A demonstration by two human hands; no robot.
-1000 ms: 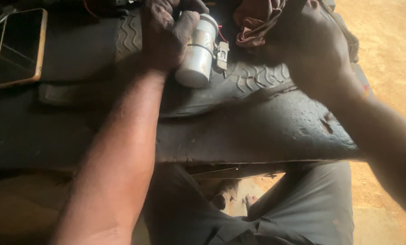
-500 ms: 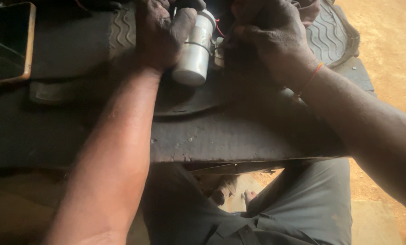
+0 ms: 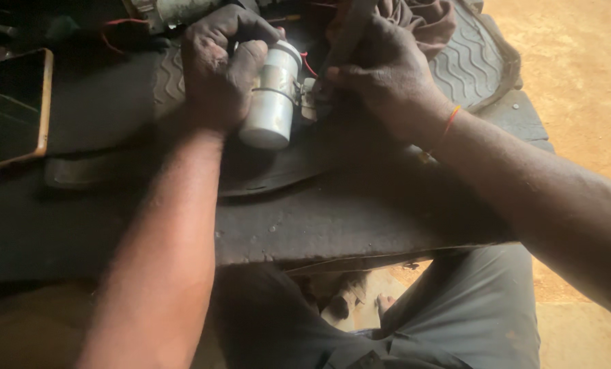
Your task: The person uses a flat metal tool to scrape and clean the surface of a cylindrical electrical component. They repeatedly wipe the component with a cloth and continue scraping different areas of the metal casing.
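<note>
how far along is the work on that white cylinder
Looks midway. Done: the white cylinder is off the bench, gripped in the left hand. In hand: the right hand works at its side bracket. Left: red wire hangs loose; I can't tell what else.

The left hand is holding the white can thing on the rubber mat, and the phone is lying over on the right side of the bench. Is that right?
Not quite. The phone lies on the left side of the bench, not the right; the head view shows it. The rest holds: the left hand grips the white cylinder over the rubber mat.
</note>
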